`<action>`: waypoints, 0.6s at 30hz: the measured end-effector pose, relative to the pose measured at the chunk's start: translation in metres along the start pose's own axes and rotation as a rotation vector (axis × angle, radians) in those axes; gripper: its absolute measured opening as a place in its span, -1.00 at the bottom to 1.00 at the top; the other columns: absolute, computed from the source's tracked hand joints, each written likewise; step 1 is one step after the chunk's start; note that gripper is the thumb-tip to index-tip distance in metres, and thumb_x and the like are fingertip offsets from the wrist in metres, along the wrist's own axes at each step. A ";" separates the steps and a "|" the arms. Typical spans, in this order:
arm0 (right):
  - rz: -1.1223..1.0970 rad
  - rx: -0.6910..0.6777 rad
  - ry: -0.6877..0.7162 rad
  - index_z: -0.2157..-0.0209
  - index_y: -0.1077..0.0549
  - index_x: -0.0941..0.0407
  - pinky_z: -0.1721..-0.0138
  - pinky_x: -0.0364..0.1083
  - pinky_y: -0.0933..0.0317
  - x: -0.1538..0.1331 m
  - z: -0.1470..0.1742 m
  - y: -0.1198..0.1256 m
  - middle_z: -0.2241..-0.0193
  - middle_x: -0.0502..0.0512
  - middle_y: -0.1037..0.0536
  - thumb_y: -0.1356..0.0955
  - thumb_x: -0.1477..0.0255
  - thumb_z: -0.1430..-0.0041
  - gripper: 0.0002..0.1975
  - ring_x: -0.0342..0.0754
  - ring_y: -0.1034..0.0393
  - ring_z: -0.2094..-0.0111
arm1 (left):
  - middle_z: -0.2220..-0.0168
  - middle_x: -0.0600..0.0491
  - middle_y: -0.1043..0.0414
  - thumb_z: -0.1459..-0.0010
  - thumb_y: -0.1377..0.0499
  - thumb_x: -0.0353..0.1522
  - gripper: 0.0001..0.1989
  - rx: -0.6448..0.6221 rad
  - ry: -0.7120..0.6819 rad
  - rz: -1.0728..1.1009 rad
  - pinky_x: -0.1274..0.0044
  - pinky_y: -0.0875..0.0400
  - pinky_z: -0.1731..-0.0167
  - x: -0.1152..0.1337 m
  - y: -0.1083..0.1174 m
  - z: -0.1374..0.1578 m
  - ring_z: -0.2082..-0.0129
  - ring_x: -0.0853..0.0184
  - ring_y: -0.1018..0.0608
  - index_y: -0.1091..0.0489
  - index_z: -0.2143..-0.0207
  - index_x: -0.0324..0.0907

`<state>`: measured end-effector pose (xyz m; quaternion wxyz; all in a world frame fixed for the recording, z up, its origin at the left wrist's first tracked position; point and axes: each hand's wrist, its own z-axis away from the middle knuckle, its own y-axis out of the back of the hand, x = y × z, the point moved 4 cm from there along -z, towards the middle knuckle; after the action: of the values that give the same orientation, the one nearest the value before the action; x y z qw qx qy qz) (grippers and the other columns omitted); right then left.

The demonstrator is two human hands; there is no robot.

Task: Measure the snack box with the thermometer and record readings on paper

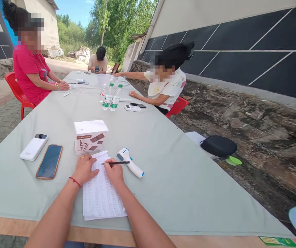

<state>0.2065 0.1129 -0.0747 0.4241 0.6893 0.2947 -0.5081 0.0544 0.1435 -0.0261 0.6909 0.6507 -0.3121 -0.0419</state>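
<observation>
Sheets of paper point(101, 199) covered in rows of writing lie on the table in front of me. My left hand point(85, 168) rests flat on their upper left part, fingers spread, with a red string at the wrist. In my right hand point(114, 174) is a black pen point(119, 162), its tip at the upper part of the page. Just beyond the papers stands a white and brown box point(89, 139) marked "Super Meal". A white and blue infrared thermometer point(131, 163) lies right of my right hand.
Left are a smartphone point(49, 162) and a white power bank point(34, 147). Several water bottles point(115, 98) stand mid-table, near another phone point(138, 105). People sit left, right and at the far end of the cloth-covered table point(179, 193). A black case point(218, 146) is off the right edge.
</observation>
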 end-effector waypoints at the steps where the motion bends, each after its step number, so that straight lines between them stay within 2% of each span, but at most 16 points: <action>1: 0.005 0.020 0.007 0.50 -0.40 0.04 0.44 -0.09 -0.22 0.001 0.000 0.001 0.59 -0.04 -0.47 -0.28 0.29 0.03 -0.86 -0.05 -0.32 0.53 | 0.06 -0.12 -0.41 -0.05 -0.25 -0.29 -0.64 0.004 -0.001 0.003 0.22 -0.29 0.01 -0.001 0.000 0.000 0.02 0.03 -0.43 -0.46 0.07 -0.14; 3: 0.010 0.054 0.056 0.40 -0.42 0.06 0.39 -0.07 -0.26 0.001 0.001 0.004 0.50 0.00 -0.51 -0.27 0.28 -0.05 -0.83 -0.04 -0.35 0.48 | 0.07 -0.11 -0.42 -0.03 -0.26 -0.30 -0.66 0.013 -0.003 0.012 0.22 -0.30 0.01 -0.001 -0.001 -0.001 0.02 0.03 -0.43 -0.46 0.09 -0.14; 6: 0.068 0.090 0.231 0.32 -0.40 0.08 0.25 -0.03 -0.29 -0.005 0.001 0.007 0.38 0.07 -0.50 -0.23 0.29 -0.18 -0.81 -0.02 -0.37 0.35 | 0.17 -0.07 -0.44 -0.04 -0.22 -0.38 -0.80 0.091 -0.012 0.081 0.26 -0.33 0.04 -0.003 0.003 -0.001 0.08 0.10 -0.46 -0.45 0.22 -0.16; 8: 0.137 0.146 0.374 0.33 -0.37 0.08 0.17 0.01 -0.28 -0.013 0.001 0.011 0.32 0.11 -0.46 -0.22 0.32 -0.22 -0.84 0.02 -0.36 0.25 | 0.27 -0.02 -0.42 -0.07 -0.14 -0.43 -0.92 0.244 0.003 0.174 0.33 -0.37 0.08 -0.006 0.012 0.000 0.15 0.17 -0.47 -0.39 0.33 -0.14; 10: 0.191 0.208 0.494 0.34 -0.35 0.08 0.13 0.04 -0.25 -0.020 0.002 0.015 0.26 0.15 -0.43 -0.20 0.40 -0.24 -0.86 0.04 -0.34 0.18 | 0.34 0.02 -0.37 -0.10 -0.07 -0.43 -0.95 0.440 0.060 0.272 0.38 -0.39 0.13 -0.013 0.022 0.003 0.21 0.23 -0.46 -0.31 0.40 -0.12; 13: 0.262 0.178 0.633 0.28 -0.38 0.08 0.09 0.05 -0.19 -0.028 0.003 0.015 0.24 0.14 -0.46 -0.15 0.56 -0.21 -0.78 0.03 -0.34 0.17 | 0.30 0.02 -0.31 -0.12 -0.05 -0.36 -0.98 0.667 0.206 0.370 0.35 -0.40 0.12 -0.031 0.031 0.007 0.20 0.24 -0.43 -0.24 0.35 -0.10; 16: 0.344 0.056 0.694 0.19 -0.42 0.09 0.08 0.05 -0.15 -0.029 0.005 0.008 0.35 0.07 -0.49 -0.17 0.64 -0.10 -0.67 0.01 -0.34 0.27 | 0.11 -0.04 -0.27 -0.10 -0.12 -0.29 -0.74 0.771 0.353 0.443 0.27 -0.38 0.00 -0.051 0.032 0.007 0.05 0.19 -0.40 -0.20 0.14 -0.11; 18: 0.368 -0.008 0.703 0.16 -0.45 0.10 0.09 0.05 -0.15 -0.026 0.006 0.003 0.35 0.08 -0.50 -0.20 0.66 -0.03 -0.63 0.02 -0.34 0.27 | -0.05 -0.10 -0.21 -0.08 -0.17 -0.28 -0.53 0.763 0.384 0.499 0.24 -0.32 -0.11 -0.062 0.030 0.001 -0.10 0.15 -0.35 -0.12 -0.03 -0.11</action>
<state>0.1981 0.1072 -0.0500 0.3839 0.8609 0.2956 -0.1553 -0.0064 0.1756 -0.0212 0.4374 0.7587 -0.3187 0.3626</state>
